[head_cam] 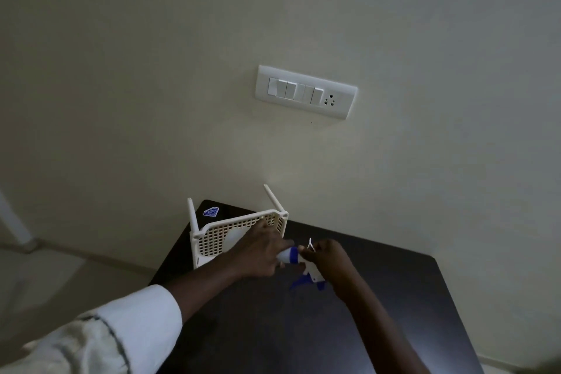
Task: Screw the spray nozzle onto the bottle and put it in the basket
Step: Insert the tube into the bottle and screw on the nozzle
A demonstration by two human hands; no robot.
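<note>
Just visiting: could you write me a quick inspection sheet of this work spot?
Surface: dark table against a wall.
Job's things: bottle and spray nozzle held together above the table; white basket at the table's far left corner.
Clutter: blue sticker on the table behind the basket.
Hands: left hand grips the bottle; right hand holds the nozzle.
Cables: nothing seen.
Surroundings: switch panel on the wall.

Dim, flat indoor light; dark glossy table (379,328) nearly swallows detail, wide-angle bending at edges, slight softness on both hands.
</note>
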